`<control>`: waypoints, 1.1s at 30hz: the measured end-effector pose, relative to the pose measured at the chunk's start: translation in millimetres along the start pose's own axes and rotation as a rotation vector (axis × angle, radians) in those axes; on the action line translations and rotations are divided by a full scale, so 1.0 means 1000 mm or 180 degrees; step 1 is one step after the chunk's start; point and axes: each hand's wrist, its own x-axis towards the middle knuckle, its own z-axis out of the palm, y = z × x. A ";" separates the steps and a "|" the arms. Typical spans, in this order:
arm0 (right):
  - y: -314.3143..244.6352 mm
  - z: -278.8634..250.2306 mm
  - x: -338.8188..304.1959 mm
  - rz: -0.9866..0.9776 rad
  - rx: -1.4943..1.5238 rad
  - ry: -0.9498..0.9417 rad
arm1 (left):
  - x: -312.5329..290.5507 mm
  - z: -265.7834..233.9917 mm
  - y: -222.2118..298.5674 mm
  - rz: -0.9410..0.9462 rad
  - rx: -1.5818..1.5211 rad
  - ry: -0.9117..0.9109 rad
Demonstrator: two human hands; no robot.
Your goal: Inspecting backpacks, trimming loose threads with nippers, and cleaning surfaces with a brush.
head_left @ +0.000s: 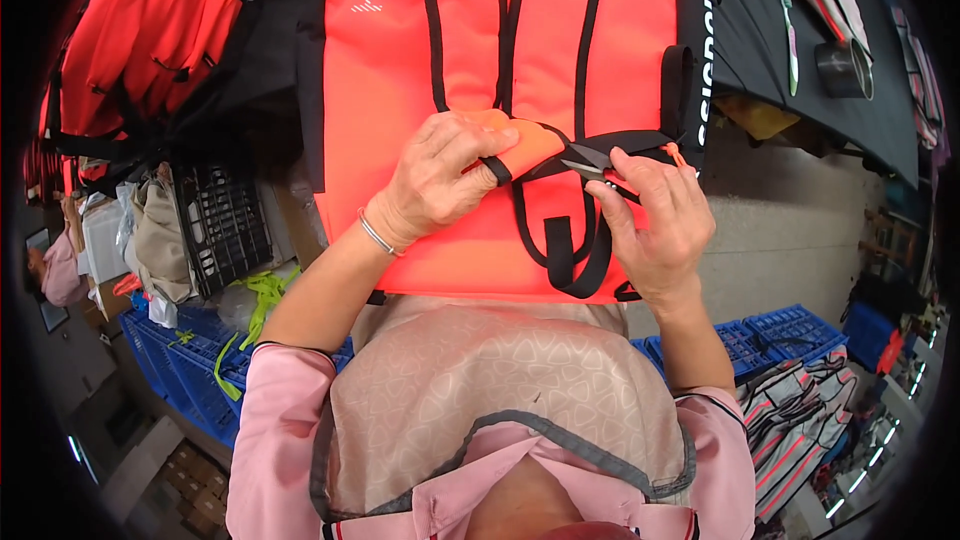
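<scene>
A bright coral-orange backpack (375,140) with black piping lies in front of me, its shoulder straps running away from me. My left hand (440,175) pinches the lower end of one padded strap, where orange fabric (540,148) is folded up beside black trim. My right hand (655,210) is closed around small thread snips (590,157) with dark blades. Their tips point left, close to the strap end. Black webbing (572,260) hangs in a loop below the snips. A small orange cord pull (674,152) shows just behind my right fingers.
Several red-orange bags (170,30) are piled at the far left. On the dark table at the right lie a toothbrush (790,45) and a dark cylinder (845,70). Blue plastic crates (790,330) stand at both sides of me. Striped pieces (800,420) lie at the lower right.
</scene>
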 end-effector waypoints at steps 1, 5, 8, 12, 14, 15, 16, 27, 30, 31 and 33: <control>0.001 0.002 -0.001 -0.0132 -0.0210 0.0047 | 0.000 0.000 0.000 -0.0003 -0.0001 -0.0004; 0.001 0.006 0.001 -0.0378 -0.0534 0.0119 | 0.000 0.000 0.001 -0.0006 0.0010 0.0022; -0.001 0.005 0.001 -0.0398 -0.0623 -0.0007 | -0.002 0.001 0.001 -0.0002 0.0028 0.0017; -0.001 0.008 0.001 -0.0417 -0.0638 -0.0014 | 0.000 0.003 0.001 -0.0007 0.0028 0.0094; -0.001 0.008 0.001 -0.0437 -0.0655 -0.0005 | -0.001 0.004 0.000 -0.0007 0.0009 0.0109; -0.001 0.008 0.001 -0.0438 -0.0655 -0.0007 | -0.002 0.004 -0.001 -0.0005 -0.0009 0.0123; -0.002 0.008 0.002 -0.0434 -0.0665 -0.0015 | -0.001 0.003 0.000 -0.0007 -0.0010 0.0124; -0.004 0.006 0.004 -0.0505 -0.0715 -0.0107 | -0.003 0.003 -0.001 0.0015 -0.0015 0.0023; -0.003 0.005 0.005 -0.0537 -0.0711 -0.0186 | -0.003 0.003 -0.002 0.0011 -0.0016 0.0001; 0.000 0.004 0.006 -0.0546 -0.0746 -0.0145 | -0.003 0.003 -0.002 0.0009 -0.0016 0.0001; 0.001 0.004 0.006 -0.0557 -0.0781 -0.0108 | -0.003 0.003 -0.002 0.0001 -0.0006 0.0029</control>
